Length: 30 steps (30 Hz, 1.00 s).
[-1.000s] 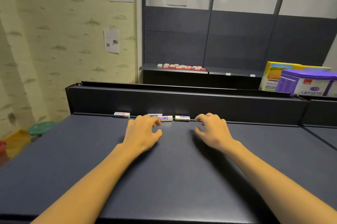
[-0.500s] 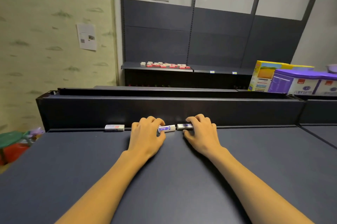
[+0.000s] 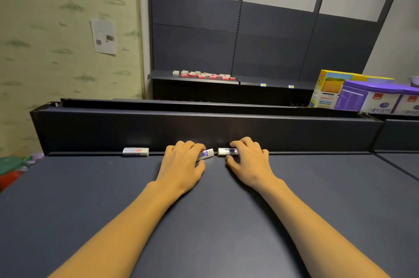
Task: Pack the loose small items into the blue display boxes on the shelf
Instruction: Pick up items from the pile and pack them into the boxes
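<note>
Three small white erasers lie along the back edge of the dark shelf top [image 3: 204, 221]. My left hand [image 3: 182, 164] curls its fingers and thumb round the middle eraser [image 3: 206, 154], which has a blue label and sits tilted. My right hand [image 3: 248, 161] has its fingers curled over the right eraser [image 3: 224, 151], with the thumb on the shelf in front of it. A third eraser [image 3: 135, 151] with a red mark lies alone to the left, untouched. No blue display box is in view.
A dark raised back panel [image 3: 90, 132] runs behind the erasers. A far wall shelf [image 3: 272, 84] carries several small red and white items [image 3: 203, 74]. A yellow carton [image 3: 328, 89] and purple-lidded tubs [image 3: 376, 101] stand at the right.
Both hands have moved forward to the back edge and closed over the two erasers. The middle eraser now sits tilted in my left hand. The camera has moved nearer.
</note>
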{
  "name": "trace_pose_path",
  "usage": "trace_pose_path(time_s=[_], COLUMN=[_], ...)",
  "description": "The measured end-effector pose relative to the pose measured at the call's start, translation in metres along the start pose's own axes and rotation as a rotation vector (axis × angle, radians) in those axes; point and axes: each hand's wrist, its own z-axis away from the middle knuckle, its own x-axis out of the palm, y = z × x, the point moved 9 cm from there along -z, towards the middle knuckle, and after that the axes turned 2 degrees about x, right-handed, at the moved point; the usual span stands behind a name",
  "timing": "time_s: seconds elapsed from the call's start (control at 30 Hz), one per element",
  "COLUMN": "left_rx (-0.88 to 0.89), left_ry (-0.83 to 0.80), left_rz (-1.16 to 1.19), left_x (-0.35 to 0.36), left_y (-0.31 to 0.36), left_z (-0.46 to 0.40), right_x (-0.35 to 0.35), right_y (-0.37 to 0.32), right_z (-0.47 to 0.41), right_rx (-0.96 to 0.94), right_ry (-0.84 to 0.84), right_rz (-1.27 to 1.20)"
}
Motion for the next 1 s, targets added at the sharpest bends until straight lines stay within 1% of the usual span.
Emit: trace_pose_path(time_s=[0.2, 0.37, 0.57, 0.8, 1.0], left_rx=[-0.013, -0.055, -0.081, -0.118, -0.163], left_ry=[-0.026, -0.020, 0.005, 0.007, 0.016], left_rz=[-0.040, -0.008, 0.073, 0.206, 0.324], left_x=[0.000, -0.003, -0.007, -0.016, -0.028], left_y=[-0.002, -0.006, -0.008, -0.011, -0.016], left_z=[0.000, 0.003, 0.010, 0.024, 0.038], right_x=[-0.001, -0.001, 0.001, -0.006, -0.017], right_y=[0.001, 0.003, 0.005, 0.005, -0.007], right_z=[-0.001, -0.001, -0.001, 0.003, 0.024], right_rx=[-0.002, 0.009, 0.010, -0.003, -0.060], right_ry=[0.004, -0.003, -0.012, 0.033, 0.056], right_rz=[-0.036, -0.083, -0.137, -0.183, -0.316])
